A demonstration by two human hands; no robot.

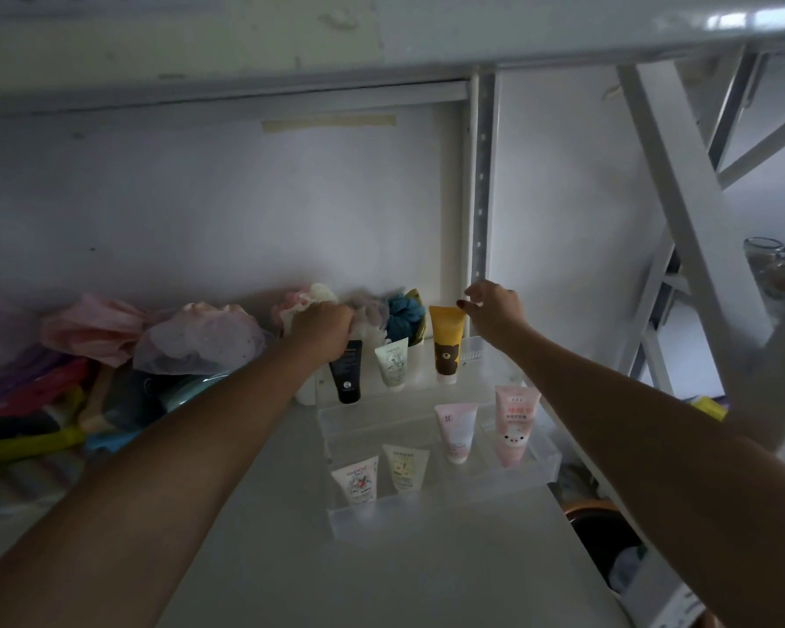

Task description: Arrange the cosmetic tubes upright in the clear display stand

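A clear tiered display stand (547, 451) sits on the white shelf. On its top tier stand a black tube (347, 373), a pale green tube (393, 362) and a yellow bear tube (447, 344). My left hand (322, 321) grips the top of the black tube. My right hand (495, 305) pinches the top corner of the yellow bear tube. The middle tier holds two pink tubes (456, 430) (513, 423). On the lowest tier are a white floral tube (361, 480) and a cream tube (404, 466). All stand cap down.
Bath puffs and scrunchies (399, 317) are piled against the wall behind the stand. Plastic bags and colourful items (191, 337) crowd the shelf's left side. A metal rack upright (483, 197) rises behind my right hand. Glass jars (776, 265) sit far right.
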